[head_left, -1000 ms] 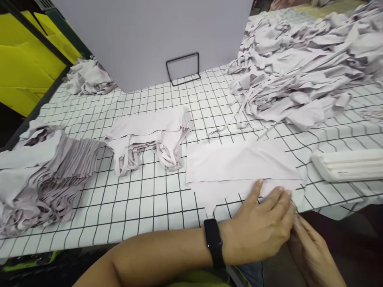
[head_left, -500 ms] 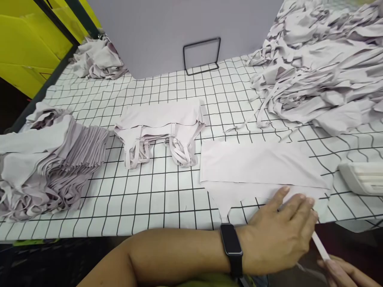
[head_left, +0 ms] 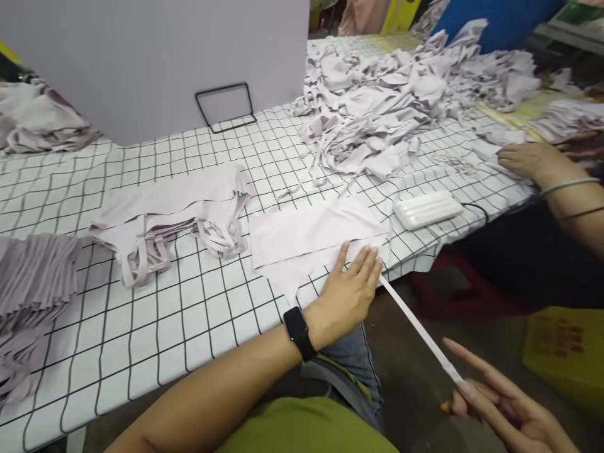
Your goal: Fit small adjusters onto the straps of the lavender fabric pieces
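A pale pink garment (head_left: 302, 233) lies flat near the table's front edge. My left hand (head_left: 352, 289), with a black watch (head_left: 298, 330) on its wrist, rests palm down on the garment's lower right part, fingers stretched. From under those fingers a narrow pale strap (head_left: 415, 322) runs off the table edge, down to the right. My right hand (head_left: 495, 396) pinches the strap's far end between thumb and fingers, its index finger pointing out. Left of the garment is a small stack of similar garments (head_left: 174, 195) with looped straps.
A white device (head_left: 427, 209) with a cable lies to the right. Behind it is a large fabric heap (head_left: 377, 94). A grey board (head_left: 155, 56) and wire stand (head_left: 231, 123) stand at the back. Another person's hand (head_left: 533, 160) touches fabric at right. A pleated pile (head_left: 38, 277) sits at left.
The view has swung to the right, bringing the other person's hand into sight. My right hand has moved away from my left, and more of the strap now shows, stretched straight.
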Available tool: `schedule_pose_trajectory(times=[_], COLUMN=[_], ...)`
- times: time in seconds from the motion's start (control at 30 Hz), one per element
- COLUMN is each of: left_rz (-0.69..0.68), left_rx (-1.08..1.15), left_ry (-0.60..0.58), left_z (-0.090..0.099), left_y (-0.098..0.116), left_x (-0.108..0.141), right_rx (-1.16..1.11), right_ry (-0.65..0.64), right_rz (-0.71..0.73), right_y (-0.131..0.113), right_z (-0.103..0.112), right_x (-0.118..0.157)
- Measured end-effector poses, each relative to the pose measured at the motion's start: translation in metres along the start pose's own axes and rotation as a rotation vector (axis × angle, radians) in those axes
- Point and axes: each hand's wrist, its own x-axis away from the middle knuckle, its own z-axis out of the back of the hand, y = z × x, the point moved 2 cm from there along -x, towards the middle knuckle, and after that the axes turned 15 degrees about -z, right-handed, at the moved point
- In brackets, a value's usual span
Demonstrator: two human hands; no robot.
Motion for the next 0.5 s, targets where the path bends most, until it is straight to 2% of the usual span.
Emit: schedule_pose_trajectory(times=[0.13,0.3,0.4,0.5], left_rz=[0.006,0.037,0.048,0.036], left_rx=[0.038,0.138,0.287,0.522], left_ry=[-0.032,0.012,0.146,0.392], left_z=[0.001,0.004,0.019,0.042], left_y=[-0.002,-0.001,0.007,0.019], left_x=[-0.001,-0.003,-0.002,0.004], right_rx=[-0.119,-0.437,-0.405,-0.385], right_ry=[-0.008,-0.159,-0.21,-0.192], right_rz=[0.078,0.179,0.29,0.362], right_y=[-0.018,-0.036,-0.058,-0.079], right_z=[-0.003,-0.008,-0.023,-0.042], right_x=[0.026,0.032,0.025,0.015])
